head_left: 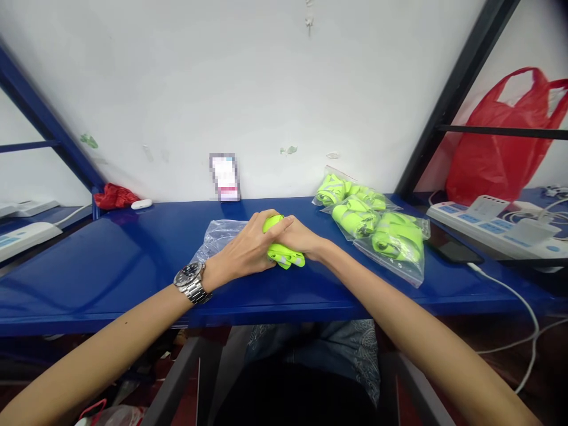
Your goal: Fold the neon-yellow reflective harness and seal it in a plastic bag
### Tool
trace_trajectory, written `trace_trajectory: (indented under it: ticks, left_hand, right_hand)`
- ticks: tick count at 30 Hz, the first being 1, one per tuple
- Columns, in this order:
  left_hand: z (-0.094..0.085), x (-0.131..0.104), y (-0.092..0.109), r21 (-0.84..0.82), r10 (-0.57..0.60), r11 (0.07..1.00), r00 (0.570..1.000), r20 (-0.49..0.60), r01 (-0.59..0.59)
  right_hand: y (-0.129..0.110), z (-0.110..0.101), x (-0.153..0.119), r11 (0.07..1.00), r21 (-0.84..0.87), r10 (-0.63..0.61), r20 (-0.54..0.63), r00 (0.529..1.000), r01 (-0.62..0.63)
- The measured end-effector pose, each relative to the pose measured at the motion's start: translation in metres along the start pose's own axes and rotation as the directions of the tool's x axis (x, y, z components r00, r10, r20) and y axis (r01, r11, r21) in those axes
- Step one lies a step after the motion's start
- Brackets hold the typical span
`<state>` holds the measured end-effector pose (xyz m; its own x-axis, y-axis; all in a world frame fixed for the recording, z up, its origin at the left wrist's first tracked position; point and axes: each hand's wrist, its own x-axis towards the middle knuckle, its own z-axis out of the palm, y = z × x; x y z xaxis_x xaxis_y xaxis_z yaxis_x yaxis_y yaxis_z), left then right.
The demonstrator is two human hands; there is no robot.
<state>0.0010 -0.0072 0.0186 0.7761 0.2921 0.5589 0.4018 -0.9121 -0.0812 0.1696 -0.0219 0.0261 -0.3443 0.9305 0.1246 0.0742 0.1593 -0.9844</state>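
Both of my hands meet over a folded bundle of neon yellow-green straps (286, 255) at the middle of the blue desk (133, 254). My left hand (246, 245), with a metal watch (191, 279) on its wrist, wraps round the bundle from the left. From the right, my right hand (302, 236) grips the same bundle, its fingers partly hidden behind the left ones. A clear plastic bag (217, 235) lies flat under and beside my left hand. Several clear bags with similar rolled straps (397, 238) are piled to the right.
A phone (225, 177) leans on the wall. At the back left lie a red cloth or bag (115, 196) and a white case (141, 204). On the right are a dark phone (455, 247) with a cable, a power strip (497, 228) and a red bag (492, 154).
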Motion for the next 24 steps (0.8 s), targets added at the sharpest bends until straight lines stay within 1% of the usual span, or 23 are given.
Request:
trace_trajectory:
  ticks: [3,5,7,8,10,13,15,18,21,22,24]
  left_hand:
    - [-0.011,-0.003,0.001,-0.009,-0.051,0.999,0.998,0.039,0.051]
    - [-0.019,-0.004,0.0,0.023,-0.094,0.995,0.993,0.074,0.092]
    - [-0.026,-0.004,-0.001,0.059,-0.131,0.991,0.982,0.138,0.124]
    - [-0.027,-0.004,-0.001,0.074,-0.144,0.988,0.974,0.174,0.133]
    - [-0.026,-0.005,-0.002,0.08,-0.173,0.984,0.958,0.228,0.158]
    - [-0.019,-0.005,0.0,0.018,-0.204,0.978,0.942,0.265,0.207]
    - [-0.014,-0.004,0.003,-0.03,-0.212,0.974,0.944,0.253,0.226]
    - [-0.009,-0.002,0.007,-0.024,-0.22,0.973,0.951,0.219,0.23]
    - [-0.008,0.002,0.01,0.031,-0.25,0.968,0.943,0.22,0.25]
    - [-0.009,0.004,0.011,0.047,-0.265,0.964,0.94,0.217,0.261]
    - [-0.009,0.008,0.013,0.076,-0.289,0.957,0.935,0.207,0.279]
  right_hand:
    - [0.005,-0.01,-0.008,0.984,0.155,0.083,0.065,0.994,-0.092]
    - [0.009,-0.015,-0.012,0.966,0.23,0.11,0.038,0.993,-0.116]
    - [0.012,-0.019,-0.014,0.952,0.276,0.132,0.029,0.991,-0.135]
    - [0.012,-0.02,-0.015,0.945,0.291,0.145,0.045,0.988,-0.151]
    - [0.012,-0.022,-0.016,0.938,0.29,0.162,0.118,0.98,-0.19]
    - [0.01,-0.024,-0.018,0.957,0.213,0.14,0.257,0.956,-0.197]
    - [0.009,-0.023,-0.019,0.977,0.154,0.098,0.299,0.949,-0.15]
    - [0.008,-0.019,-0.016,0.997,0.056,0.044,0.258,0.965,-0.061]
    - [0.008,-0.011,-0.008,0.991,-0.131,-0.003,0.202,0.979,0.03]
    - [0.008,-0.007,-0.005,0.973,-0.222,-0.021,0.176,0.984,0.06]
    - [0.009,0.0,0.0,0.905,-0.416,-0.067,0.079,0.995,0.094]
